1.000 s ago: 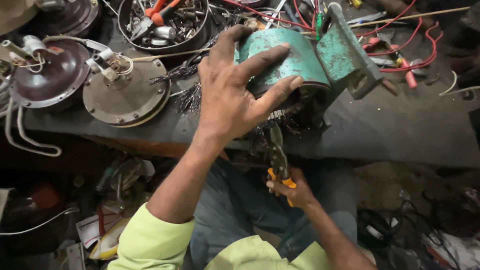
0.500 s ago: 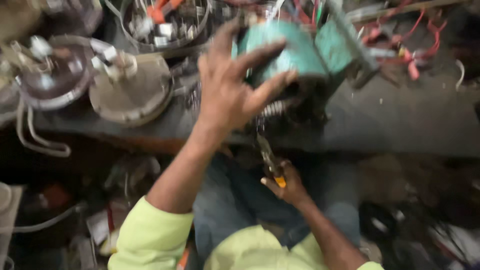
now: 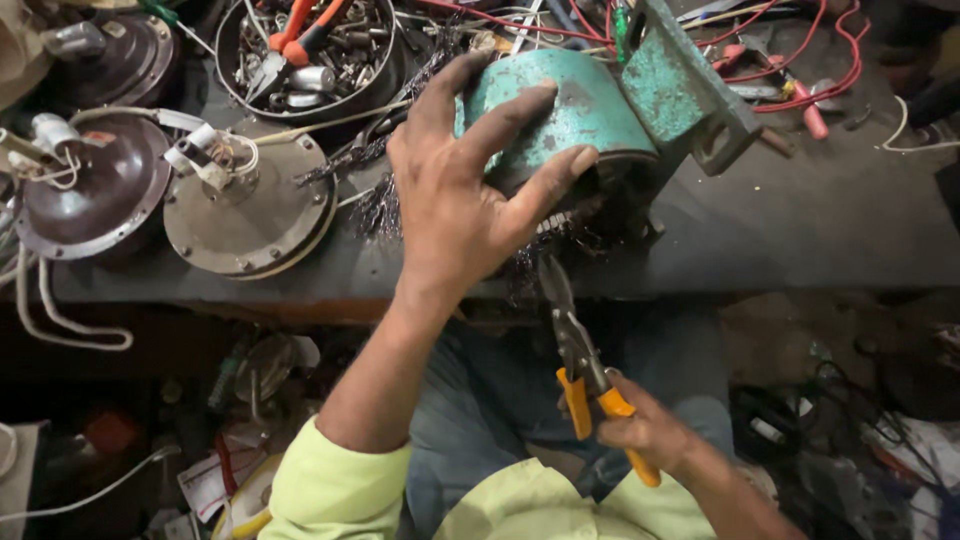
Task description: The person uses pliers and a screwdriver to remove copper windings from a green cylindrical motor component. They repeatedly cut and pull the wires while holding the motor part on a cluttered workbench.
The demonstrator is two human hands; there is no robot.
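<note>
Head view looks down on a dark workbench (image 3: 800,230) crowded with motor parts. Near its front edge lies a teal motor housing (image 3: 590,100), on its side, with dark wire windings showing at its open end. The person's left hand (image 3: 470,190) spreads wide over the housing, fingers and thumb pressed against its curved shell. Left of the housing sit a round grey motor cover (image 3: 245,215) and a brown domed fan motor (image 3: 85,190). Behind them, a round tray of metal scraps (image 3: 305,55). Below the housing, the right hand (image 3: 645,430) is closed around the orange handles of tin snips (image 3: 580,350), blades pointing up at the windings.
</note>
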